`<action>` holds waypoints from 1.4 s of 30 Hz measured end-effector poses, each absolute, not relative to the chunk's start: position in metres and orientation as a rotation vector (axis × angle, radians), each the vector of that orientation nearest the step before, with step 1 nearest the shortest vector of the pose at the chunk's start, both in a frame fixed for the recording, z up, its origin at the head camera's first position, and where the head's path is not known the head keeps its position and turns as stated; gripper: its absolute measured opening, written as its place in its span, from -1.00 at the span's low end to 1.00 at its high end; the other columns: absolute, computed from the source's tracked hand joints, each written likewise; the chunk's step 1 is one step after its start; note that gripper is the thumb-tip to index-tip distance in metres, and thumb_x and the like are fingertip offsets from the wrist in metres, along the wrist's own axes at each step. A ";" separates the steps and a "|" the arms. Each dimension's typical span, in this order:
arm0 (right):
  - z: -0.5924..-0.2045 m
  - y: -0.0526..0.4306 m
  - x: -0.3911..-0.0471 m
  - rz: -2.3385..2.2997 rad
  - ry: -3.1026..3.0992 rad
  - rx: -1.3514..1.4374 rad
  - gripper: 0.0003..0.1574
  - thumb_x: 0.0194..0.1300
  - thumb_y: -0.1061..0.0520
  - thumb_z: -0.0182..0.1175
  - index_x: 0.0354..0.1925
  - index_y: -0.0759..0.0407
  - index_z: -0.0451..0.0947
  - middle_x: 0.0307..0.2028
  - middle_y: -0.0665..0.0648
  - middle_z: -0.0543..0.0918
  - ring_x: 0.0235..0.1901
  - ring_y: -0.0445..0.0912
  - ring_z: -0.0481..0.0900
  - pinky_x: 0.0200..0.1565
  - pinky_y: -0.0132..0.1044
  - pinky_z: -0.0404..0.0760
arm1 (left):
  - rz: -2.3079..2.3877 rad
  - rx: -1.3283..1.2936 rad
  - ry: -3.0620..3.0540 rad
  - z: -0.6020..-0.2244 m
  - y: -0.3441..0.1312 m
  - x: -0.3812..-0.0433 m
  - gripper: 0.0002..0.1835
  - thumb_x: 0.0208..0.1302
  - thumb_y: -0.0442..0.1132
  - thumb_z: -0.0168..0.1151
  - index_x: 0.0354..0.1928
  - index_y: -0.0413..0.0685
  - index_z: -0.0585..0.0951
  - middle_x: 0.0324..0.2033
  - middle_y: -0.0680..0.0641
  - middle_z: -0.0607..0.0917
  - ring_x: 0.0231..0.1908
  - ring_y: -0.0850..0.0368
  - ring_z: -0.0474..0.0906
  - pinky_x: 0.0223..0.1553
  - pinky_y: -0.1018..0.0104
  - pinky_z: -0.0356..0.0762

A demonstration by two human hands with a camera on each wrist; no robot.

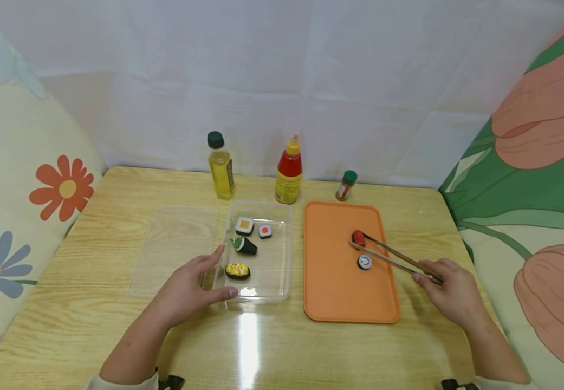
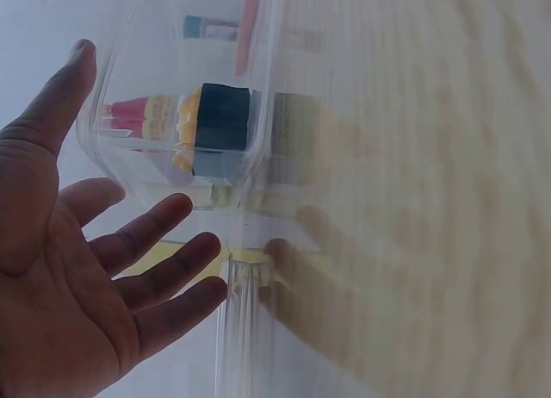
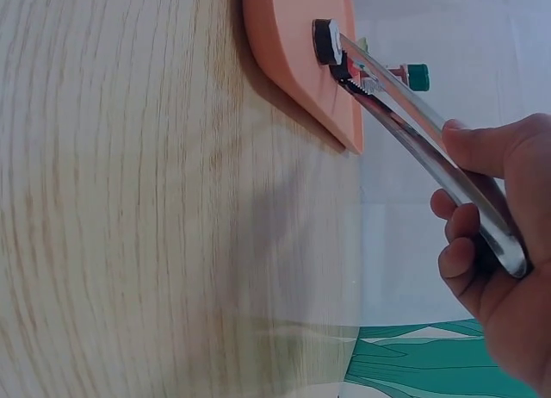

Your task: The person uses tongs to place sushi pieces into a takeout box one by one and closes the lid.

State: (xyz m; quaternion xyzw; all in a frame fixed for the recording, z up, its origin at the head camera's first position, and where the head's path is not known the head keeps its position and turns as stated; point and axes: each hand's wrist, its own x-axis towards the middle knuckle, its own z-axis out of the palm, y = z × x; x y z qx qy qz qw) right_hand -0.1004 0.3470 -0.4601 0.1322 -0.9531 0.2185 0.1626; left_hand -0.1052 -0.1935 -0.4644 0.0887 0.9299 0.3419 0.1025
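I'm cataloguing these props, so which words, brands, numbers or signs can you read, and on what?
None can be read with certainty.
Red bottle: yellow label, too small and blurred.
Oil-coloured bottle: dark label, turned aside, unreadable.
Small green-capped jar: label too small.
Tongs, clear box, orange tray: no lettering I can make out.

1. Passable, narrowly, between container point(image 1: 274, 265) and tray point(image 1: 330, 260).
2. Passable across front of table point(image 1: 311, 357).
3. Obstructed behind by oil bottle point(image 1: 222, 176), red bottle point(image 1: 289, 173), green-capped jar point(image 1: 345, 186).
4. Blocked at container's left by left hand point(image 1: 189, 287), tray's right by tongs point(image 3: 495, 230).
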 end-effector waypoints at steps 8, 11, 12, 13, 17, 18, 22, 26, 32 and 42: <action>-0.462 0.347 -0.101 0.616 -2.667 0.434 -0.65 0.09 0.29 0.56 -0.11 0.30 0.77 -0.43 -0.01 0.62 -0.52 -0.29 0.42 -0.53 -0.33 0.47 | 1.013 0.255 2.747 -0.466 -0.194 -0.105 0.24 0.03 0.56 0.33 0.65 0.14 0.13 0.41 -0.40 0.40 0.36 -0.48 0.34 0.31 -0.42 0.32; -0.463 0.347 -0.101 0.616 -2.657 0.443 -0.64 0.07 0.30 0.57 -0.11 0.30 0.78 -0.43 -0.02 0.62 -0.52 -0.29 0.41 -0.53 -0.34 0.46 | 1.009 0.256 2.749 -0.466 -0.194 -0.105 0.23 0.04 0.55 0.35 0.65 0.13 0.14 0.41 -0.40 0.41 0.36 -0.48 0.35 0.31 -0.42 0.32; -0.463 0.347 -0.102 0.617 -2.655 0.444 -0.64 0.07 0.30 0.57 -0.11 0.30 0.78 -0.43 -0.02 0.62 -0.52 -0.29 0.41 -0.53 -0.35 0.45 | 1.010 0.256 2.749 -0.467 -0.194 -0.105 0.23 0.04 0.54 0.35 0.65 0.13 0.14 0.41 -0.40 0.41 0.36 -0.48 0.35 0.31 -0.42 0.32; -0.463 0.347 -0.102 0.618 -2.653 0.444 -0.64 0.07 0.30 0.57 -0.11 0.30 0.78 -0.43 -0.02 0.62 -0.52 -0.29 0.40 -0.53 -0.37 0.44 | 1.011 0.255 2.749 -0.467 -0.194 -0.105 0.23 0.05 0.54 0.36 0.65 0.13 0.14 0.41 -0.41 0.41 0.36 -0.48 0.35 0.31 -0.42 0.32; -0.463 0.348 -0.102 0.631 -2.641 0.448 -0.64 0.06 0.31 0.57 -0.11 0.30 0.78 -0.43 -0.02 0.62 -0.52 -0.30 0.39 -0.52 -0.46 0.40 | 1.018 0.249 2.748 -0.467 -0.194 -0.105 0.22 0.05 0.53 0.37 0.65 0.14 0.14 0.41 -0.40 0.40 0.36 -0.48 0.34 0.31 -0.42 0.32; -0.463 0.348 -0.102 0.636 -2.637 0.450 -0.64 0.06 0.32 0.57 -0.11 0.30 0.78 -0.43 -0.02 0.62 -0.52 -0.30 0.40 -0.52 -0.49 0.39 | 1.020 0.248 2.746 -0.467 -0.194 -0.105 0.22 0.04 0.53 0.37 0.65 0.14 0.14 0.41 -0.40 0.40 0.36 -0.48 0.34 0.31 -0.42 0.32; -0.462 0.348 -0.103 0.657 -2.619 0.456 -0.64 0.05 0.34 0.56 -0.12 0.31 0.77 -0.44 -0.02 0.62 -0.53 -0.30 0.40 -0.51 -0.53 0.38 | 1.018 0.248 2.746 -0.466 -0.194 -0.105 0.22 0.04 0.53 0.37 0.65 0.13 0.14 0.41 -0.39 0.41 0.36 -0.48 0.34 0.31 -0.41 0.33; -0.460 0.347 -0.104 0.675 -2.609 0.461 -0.63 0.04 0.36 0.56 -0.12 0.31 0.77 -0.44 -0.02 0.61 -0.54 -0.32 0.40 -0.53 -0.53 0.38 | 1.019 0.254 2.752 -0.467 -0.194 -0.105 0.21 0.06 0.51 0.38 0.65 0.13 0.15 0.41 -0.38 0.41 0.37 -0.47 0.34 0.31 -0.41 0.32; -0.457 0.346 -0.106 0.690 -2.585 0.488 -0.61 0.02 0.38 0.56 -0.11 0.31 0.78 -0.44 -0.01 0.63 -0.55 -0.31 0.39 -0.54 -0.51 0.38 | 1.032 0.265 2.754 -0.467 -0.194 -0.105 0.20 0.07 0.48 0.40 0.64 0.11 0.17 0.40 -0.39 0.42 0.36 -0.47 0.35 0.31 -0.41 0.33; -0.450 0.340 -0.107 0.724 -2.563 0.524 -0.59 0.04 0.36 0.56 -0.08 0.24 0.79 -0.41 -0.04 0.64 -0.55 -0.32 0.39 -0.55 -0.51 0.37 | 1.026 0.270 2.761 -0.465 -0.192 -0.105 0.20 0.06 0.50 0.38 0.64 0.10 0.17 0.40 -0.41 0.42 0.36 -0.48 0.35 0.31 -0.42 0.32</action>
